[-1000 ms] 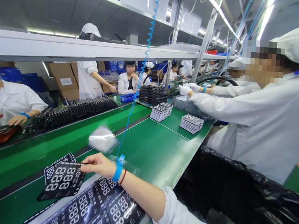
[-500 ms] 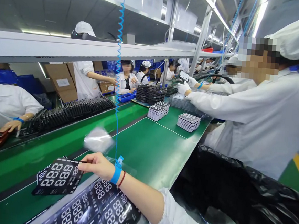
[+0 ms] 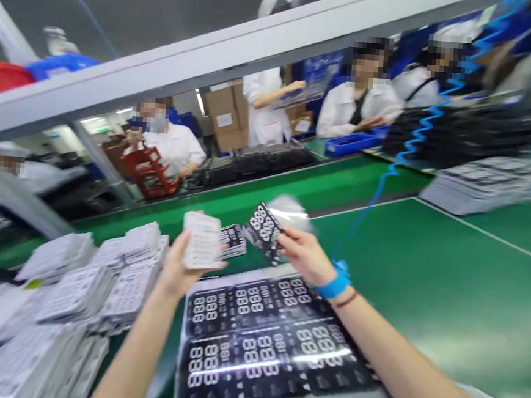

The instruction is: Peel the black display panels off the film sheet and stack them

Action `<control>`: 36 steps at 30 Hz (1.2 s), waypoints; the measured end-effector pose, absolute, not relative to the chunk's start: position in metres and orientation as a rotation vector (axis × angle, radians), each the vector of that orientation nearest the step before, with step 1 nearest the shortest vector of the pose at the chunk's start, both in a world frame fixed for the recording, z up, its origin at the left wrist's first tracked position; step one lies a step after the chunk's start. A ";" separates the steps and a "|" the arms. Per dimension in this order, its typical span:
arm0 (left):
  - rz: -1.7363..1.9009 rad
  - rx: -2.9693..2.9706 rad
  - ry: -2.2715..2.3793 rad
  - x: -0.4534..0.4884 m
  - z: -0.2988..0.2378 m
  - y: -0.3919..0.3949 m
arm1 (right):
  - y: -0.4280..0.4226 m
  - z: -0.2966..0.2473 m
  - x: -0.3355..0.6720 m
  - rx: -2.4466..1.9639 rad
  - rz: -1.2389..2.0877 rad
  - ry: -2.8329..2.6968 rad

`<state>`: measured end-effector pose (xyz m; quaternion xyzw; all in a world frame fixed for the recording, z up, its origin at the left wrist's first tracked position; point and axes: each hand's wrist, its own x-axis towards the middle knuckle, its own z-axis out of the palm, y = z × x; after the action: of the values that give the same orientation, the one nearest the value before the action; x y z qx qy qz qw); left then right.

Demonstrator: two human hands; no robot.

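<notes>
My left hand (image 3: 177, 272) grips a white plastic panel (image 3: 201, 241), held upright above the bench. In my right hand (image 3: 306, 256) a black display film (image 3: 265, 228) with white digit segments is pinched by its edge. Below both hands lies a larger sheet of glossy black films (image 3: 253, 351) printed with rows of digits. Just behind the white panel sits a small stack of black-faced panels (image 3: 235, 239), partly hidden. A blurred clear film (image 3: 290, 210) shows beyond my right hand.
Stacks of white panels (image 3: 79, 288) crowd the left side. A pile of black-and-white panels (image 3: 482, 185) stands at the far right. A coiled blue cord (image 3: 430, 126) hangs over the green bench (image 3: 424, 285). Several co-workers sit or stand across the line, near a blue tray (image 3: 350, 144).
The view has swung left. My left hand has come into sight with a white panel. My right hand still holds the black film, now turned at a steeper angle.
</notes>
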<state>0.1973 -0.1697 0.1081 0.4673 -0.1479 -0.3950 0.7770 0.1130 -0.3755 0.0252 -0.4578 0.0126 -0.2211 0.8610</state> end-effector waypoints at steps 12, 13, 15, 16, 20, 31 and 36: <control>-1.022 0.813 -0.218 0.198 0.047 -0.218 | -0.380 0.017 0.114 -0.893 -0.466 0.072; -1.060 0.768 -0.226 0.196 0.046 -0.217 | -0.379 0.017 0.114 -0.909 -0.461 0.070; -1.112 0.673 -0.243 0.193 0.046 -0.216 | -0.376 0.016 0.114 -0.964 -0.451 0.062; -1.122 0.637 -0.250 0.192 0.046 -0.216 | -0.375 0.016 0.113 -0.997 -0.450 0.059; -1.191 0.582 -0.236 0.189 0.047 -0.219 | -0.371 0.014 0.111 -1.134 -0.502 0.073; -1.219 0.636 -0.225 0.192 0.047 -0.219 | -0.361 0.017 0.103 -1.515 -0.882 0.088; -1.237 0.629 -0.286 0.192 0.048 -0.219 | -0.358 0.020 0.100 -1.535 -0.880 0.085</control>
<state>0.1924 -0.2194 0.0481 0.2887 -0.1312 -0.5681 0.7594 0.1001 -0.3580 0.0198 -0.6710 0.0372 -0.3846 0.6328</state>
